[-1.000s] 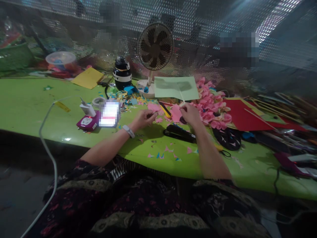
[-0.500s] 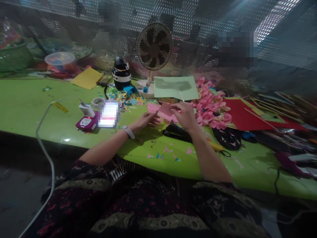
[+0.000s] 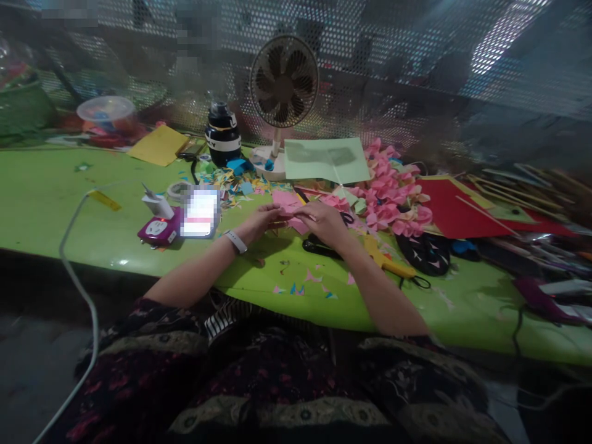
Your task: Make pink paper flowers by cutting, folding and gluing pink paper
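My left hand [image 3: 263, 220] and my right hand [image 3: 324, 221] meet over the green table [image 3: 55, 197], both pinching a small pink paper square [image 3: 296, 223] between their fingertips. A white band sits on my left wrist. Under my right hand lies a black stapler [image 3: 315, 247], partly hidden. A heap of folded pink paper flowers [image 3: 386, 203] lies just right of my hands. More pink paper sheets [image 3: 283, 198] rest behind my fingers.
A small fan [image 3: 283, 86] and a pale green sheet [image 3: 326, 160] stand behind. A dark bottle [image 3: 222, 135], coloured paper scraps [image 3: 235, 182], a phone [image 3: 200, 213], a purple charger [image 3: 155, 229] with white cable, red paper [image 3: 456, 213] and yellow-handled scissors [image 3: 388, 262] surround my hands.
My right hand lifted a pink paper from near the flower heap and carried it left. Both hands now meet and hold it together.
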`<action>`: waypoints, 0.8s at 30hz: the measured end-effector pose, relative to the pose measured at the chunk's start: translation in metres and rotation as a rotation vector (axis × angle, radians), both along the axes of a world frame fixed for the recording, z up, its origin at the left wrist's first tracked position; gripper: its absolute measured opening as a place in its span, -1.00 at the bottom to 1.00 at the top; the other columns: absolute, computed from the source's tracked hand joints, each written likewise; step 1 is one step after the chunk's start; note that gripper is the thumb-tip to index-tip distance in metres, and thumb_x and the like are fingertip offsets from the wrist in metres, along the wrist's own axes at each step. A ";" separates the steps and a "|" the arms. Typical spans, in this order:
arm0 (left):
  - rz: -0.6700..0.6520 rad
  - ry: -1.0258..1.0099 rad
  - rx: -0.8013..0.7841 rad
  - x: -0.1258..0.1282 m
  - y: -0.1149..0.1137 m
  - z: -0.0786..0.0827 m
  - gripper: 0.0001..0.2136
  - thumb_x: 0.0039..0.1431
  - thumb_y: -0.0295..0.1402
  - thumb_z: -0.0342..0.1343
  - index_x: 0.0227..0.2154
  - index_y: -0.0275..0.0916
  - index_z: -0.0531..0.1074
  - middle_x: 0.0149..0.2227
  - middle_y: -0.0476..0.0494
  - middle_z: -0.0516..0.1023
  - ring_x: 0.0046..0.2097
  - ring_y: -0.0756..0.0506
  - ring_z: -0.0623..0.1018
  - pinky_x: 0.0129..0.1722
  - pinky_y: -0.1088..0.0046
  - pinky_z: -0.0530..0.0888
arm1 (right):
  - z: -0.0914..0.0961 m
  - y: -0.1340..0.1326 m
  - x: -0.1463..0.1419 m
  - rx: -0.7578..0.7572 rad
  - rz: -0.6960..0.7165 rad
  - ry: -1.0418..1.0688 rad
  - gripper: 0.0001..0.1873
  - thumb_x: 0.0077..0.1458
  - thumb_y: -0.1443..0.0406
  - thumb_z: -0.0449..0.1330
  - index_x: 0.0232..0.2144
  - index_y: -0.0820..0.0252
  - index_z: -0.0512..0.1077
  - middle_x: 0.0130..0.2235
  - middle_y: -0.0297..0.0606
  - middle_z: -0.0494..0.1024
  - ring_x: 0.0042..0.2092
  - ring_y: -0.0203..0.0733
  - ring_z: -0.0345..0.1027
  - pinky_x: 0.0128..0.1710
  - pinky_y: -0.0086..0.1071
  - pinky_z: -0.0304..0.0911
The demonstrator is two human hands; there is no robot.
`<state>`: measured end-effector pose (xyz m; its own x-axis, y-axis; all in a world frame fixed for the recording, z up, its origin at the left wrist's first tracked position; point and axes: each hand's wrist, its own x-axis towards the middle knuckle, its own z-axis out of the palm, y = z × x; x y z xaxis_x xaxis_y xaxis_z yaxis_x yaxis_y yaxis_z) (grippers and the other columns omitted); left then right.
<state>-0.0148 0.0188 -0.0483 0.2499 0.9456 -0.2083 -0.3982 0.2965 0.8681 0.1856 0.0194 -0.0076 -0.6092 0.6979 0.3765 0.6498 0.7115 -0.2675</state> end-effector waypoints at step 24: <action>-0.019 -0.123 0.260 0.004 -0.004 -0.005 -0.61 -0.15 -0.36 0.50 -0.29 -0.28 0.43 -0.30 -0.05 0.66 -0.23 -0.03 0.67 -0.03 0.33 0.57 | -0.018 0.010 -0.004 0.102 -0.113 0.287 -0.79 0.24 0.16 0.22 -0.40 0.12 0.43 -0.21 -0.16 0.56 -0.07 -0.03 0.40 -0.05 -0.18 0.29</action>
